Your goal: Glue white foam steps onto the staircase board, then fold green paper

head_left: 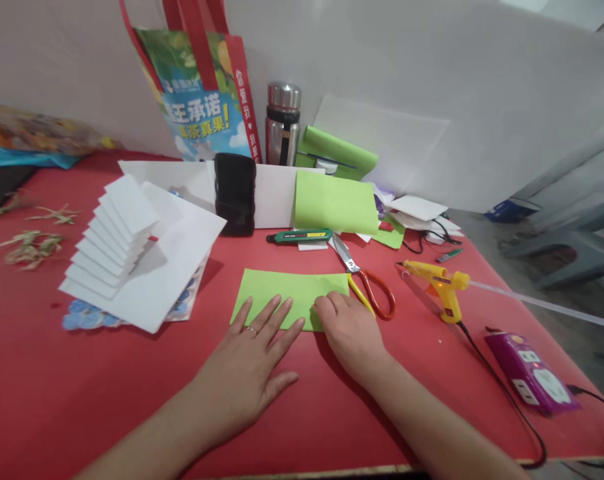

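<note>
A green sheet [292, 287], perhaps paper or thin foam, lies flat on the red table in front of me. My left hand [255, 347], with a ring on one finger, rests with spread fingers across the sheet's near left part. At its near right part is my right hand [349, 330], fingers curled in and closed on the sheet; the fingertips are partly hidden. Scissors [367, 283] with red and yellow handles lie just beyond the right hand, one handle partly behind it. A green utility knife [301, 236] lies beyond the sheet.
A yellow glue gun [439, 283] with a long glue stick and a purple power strip [529, 370] sit right, cords trailing. Folded white steps [112, 240] stand on white board at left. Behind are a phone [235, 193], green sheets [335, 203], a steel flask [283, 120] and a bag [202, 113].
</note>
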`<act>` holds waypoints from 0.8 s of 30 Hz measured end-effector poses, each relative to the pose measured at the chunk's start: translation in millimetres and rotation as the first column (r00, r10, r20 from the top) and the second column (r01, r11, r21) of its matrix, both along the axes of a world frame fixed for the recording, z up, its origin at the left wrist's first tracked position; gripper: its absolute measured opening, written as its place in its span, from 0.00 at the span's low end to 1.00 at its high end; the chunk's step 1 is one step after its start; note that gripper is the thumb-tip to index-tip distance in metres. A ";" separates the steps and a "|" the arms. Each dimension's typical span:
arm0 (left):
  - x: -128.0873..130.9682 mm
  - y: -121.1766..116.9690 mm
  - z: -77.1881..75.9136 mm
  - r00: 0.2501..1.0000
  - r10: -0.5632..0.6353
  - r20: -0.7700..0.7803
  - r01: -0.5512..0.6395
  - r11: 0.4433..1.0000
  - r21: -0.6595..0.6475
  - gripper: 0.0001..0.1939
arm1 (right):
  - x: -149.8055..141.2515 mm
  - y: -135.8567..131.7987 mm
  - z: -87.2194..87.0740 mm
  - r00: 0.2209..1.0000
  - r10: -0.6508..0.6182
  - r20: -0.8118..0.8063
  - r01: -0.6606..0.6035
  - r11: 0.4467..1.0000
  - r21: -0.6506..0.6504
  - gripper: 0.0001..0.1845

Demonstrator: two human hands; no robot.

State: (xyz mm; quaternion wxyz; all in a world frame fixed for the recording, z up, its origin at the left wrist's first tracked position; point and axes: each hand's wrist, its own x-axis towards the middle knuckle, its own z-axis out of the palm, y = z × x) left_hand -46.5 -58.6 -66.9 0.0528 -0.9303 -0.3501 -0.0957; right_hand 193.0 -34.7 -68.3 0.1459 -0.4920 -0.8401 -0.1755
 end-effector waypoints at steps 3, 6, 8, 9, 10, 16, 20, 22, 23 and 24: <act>0.4 0.9 1.1 1.000 -0.004 0.007 0.004 1.000 0.009 0.34 | 0.9 1.3 -0.5 1.000 -0.008 0.003 0.008 1.000 0.016 0.09; 0.8 1.5 2.6 1.000 -0.006 0.010 0.006 1.000 0.014 0.35 | 1.6 2.2 -0.9 1.000 -0.020 0.013 0.019 1.000 0.017 0.08; 0.9 1.8 3.1 1.000 -0.006 0.005 0.006 1.000 0.023 0.34 | 1.1 2.0 -1.4 0.999 -0.031 0.025 0.031 0.999 0.010 0.08; 0.9 1.9 3.0 1.000 -0.006 0.000 0.006 1.000 0.028 0.34 | 0.5 1.7 -1.7 0.999 -0.039 0.030 0.039 0.999 0.004 0.08; 0.9 2.0 2.8 1.000 -0.004 -0.006 0.005 0.999 0.033 0.34 | -0.2 1.6 -2.0 0.998 -0.047 0.036 0.047 0.999 -0.002 0.08; 0.2 4.4 -1.0 1.000 -0.005 -0.027 0.006 0.999 0.048 0.35 | 11.3 6.2 4.9 0.999 -0.033 -0.041 0.033 0.999 -0.002 0.09; -0.1 5.8 -2.4 1.000 -0.016 -0.018 0.017 0.998 0.064 0.35 | 35.8 -1.6 28.0 0.961 -0.004 -0.278 0.028 0.996 0.084 0.13; -0.3 5.9 -2.7 1.000 -0.015 -0.014 0.016 0.998 0.063 0.35 | 38.2 -16.2 40.2 0.954 0.022 -0.300 0.003 0.996 0.085 0.18; -0.5 5.9 -2.9 1.000 -0.013 -0.013 0.014 0.998 0.058 0.35 | 35.4 -25.4 44.4 0.962 0.056 -0.268 -0.045 0.998 0.047 0.20; -0.6 5.9 -3.2 1.000 -0.012 -0.012 0.012 0.999 0.051 0.35 | 30.5 -34.9 46.8 0.970 0.121 -0.213 -0.124 0.992 -0.001 0.22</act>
